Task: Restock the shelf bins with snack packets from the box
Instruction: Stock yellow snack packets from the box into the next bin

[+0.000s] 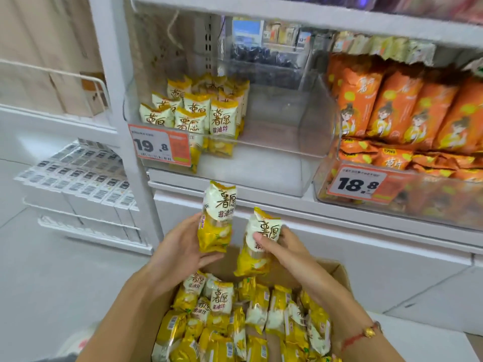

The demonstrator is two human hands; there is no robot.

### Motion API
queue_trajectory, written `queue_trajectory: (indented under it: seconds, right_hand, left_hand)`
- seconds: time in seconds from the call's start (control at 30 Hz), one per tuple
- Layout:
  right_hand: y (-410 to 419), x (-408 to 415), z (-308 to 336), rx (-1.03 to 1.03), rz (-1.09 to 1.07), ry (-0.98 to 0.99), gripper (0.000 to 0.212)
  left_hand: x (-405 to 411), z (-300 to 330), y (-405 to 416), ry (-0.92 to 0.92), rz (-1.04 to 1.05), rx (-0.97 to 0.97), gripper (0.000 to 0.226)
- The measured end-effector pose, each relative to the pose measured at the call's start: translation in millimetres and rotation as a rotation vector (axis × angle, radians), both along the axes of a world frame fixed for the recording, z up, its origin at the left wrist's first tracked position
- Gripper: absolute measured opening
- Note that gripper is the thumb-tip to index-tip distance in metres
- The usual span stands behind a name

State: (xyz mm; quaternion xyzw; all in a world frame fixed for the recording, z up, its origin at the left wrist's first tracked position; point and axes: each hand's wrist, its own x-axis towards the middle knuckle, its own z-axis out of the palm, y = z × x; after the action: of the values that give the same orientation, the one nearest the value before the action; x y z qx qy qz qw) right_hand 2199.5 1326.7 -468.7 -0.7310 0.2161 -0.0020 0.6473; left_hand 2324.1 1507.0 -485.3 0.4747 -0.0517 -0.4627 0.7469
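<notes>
Yellow-and-white snack packets fill the cardboard box [337, 270] nearest us, too many and too overlapped to count. Above it we hold two more, one per hand: our left hand [180, 246] wraps the left packet [215, 218] from behind, and our right hand [282, 246] pinches the right packet [257, 244], thumb across its face. We judge both are kept upright so they slot in label-forward. Beyond, the clear shelf bin [274, 163] holds about nine matching packets standing against its left side, with the right part bare for these. To the right, the orange-packet bin [392, 202] looks full.
</notes>
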Motion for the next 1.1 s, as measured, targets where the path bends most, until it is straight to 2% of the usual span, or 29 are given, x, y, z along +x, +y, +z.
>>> queue_trajectory:
  seconds: [0.1, 0.17, 0.23, 0.3, 0.33, 0.4, 0.5, 0.57, 0.6, 0.67, 0.7, 0.8, 0.9, 1.0, 1.1]
  right_hand:
    - [10.3, 5.5, 31.2, 0.005, -0.064, -0.212, 0.050]
    - [17.5, 9.8, 55.7, -0.009, -0.099, -0.310, 0.059]
    - [19.2, 15.9, 79.5, -0.034, -0.148, -0.384, 0.045]
    - [19.3, 23.1, 105.3, -0.096, -0.226, -0.444, 0.030]
    - [17.2, 29.5, 117.0, -0.140, -0.244, -0.465, 0.032]
    - [14.6, 46.1, 141.1, -0.248, -0.256, -0.481, 0.051]
    - [4.5, 82.5, 164.0, -0.423, -0.295, -0.512, 0.040]
    - [-3.2, 108.5, 175.3, -0.657, -0.281, -0.485, 0.042]
    - [-8.7, 120.8, 179.1, -0.770, -0.253, -0.434, 0.043]
    - [-16.9, 142.2, 185.1, -0.855, -0.168, -0.346, 0.044]
    - [-18.8, 150.4, 186.6, -0.837, -0.116, -0.303, 0.045]
    - [-18.2, 171.7, 182.1, -0.810, 0.012, -0.116, 0.052]
    - [-13.1, 183.5, 167.7, -0.828, 0.095, 0.008, 0.045]
    - [-10.7, 188.5, 158.0, -0.782, 0.100, -0.017, 0.036]
    - [-9.5, 187.2, 153.5, -0.874, 0.177, -0.039, 0.042]
  left_hand:
    - [-4.1, 28.3, -6.4, -0.084, 0.057, -0.085, 0.072]
    - [-3.5, 45.8, -11.9, -0.198, 0.196, -0.072, 0.091]
    - [-2.2, 64.1, -12.9, -0.283, 0.339, -0.061, 0.081]
    - [1.8, 77.8, -10.2, -0.288, 0.448, -0.110, 0.052]
    - [5.9, 81.9, -8.0, -0.285, 0.506, -0.151, 0.040]
    - [10.6, 89.9, -2.8, -0.311, 0.574, -0.210, 0.037]
    - [17.9, 91.4, 4.3, -0.338, 0.635, -0.232, 0.036]
    - [24.9, 88.4, 8.8, -0.345, 0.669, -0.199, 0.044]
    - [27.6, 87.5, 11.0, -0.356, 0.682, -0.177, 0.058]
    - [32.6, 83.3, 14.4, -0.373, 0.702, -0.119, 0.091]
    - [33.8, 81.7, 16.1, -0.380, 0.712, -0.105, 0.087]
    - [36.9, 76.5, 20.2, -0.421, 0.721, -0.071, 0.048]
    - [37.7, 74.8, 18.9, -0.465, 0.701, -0.041, 0.045]
    - [37.5, 71.6, 18.3, -0.452, 0.694, -0.040, 0.044]
    - [37.0, 68.7, 19.2, -0.455, 0.692, -0.020, 0.047]
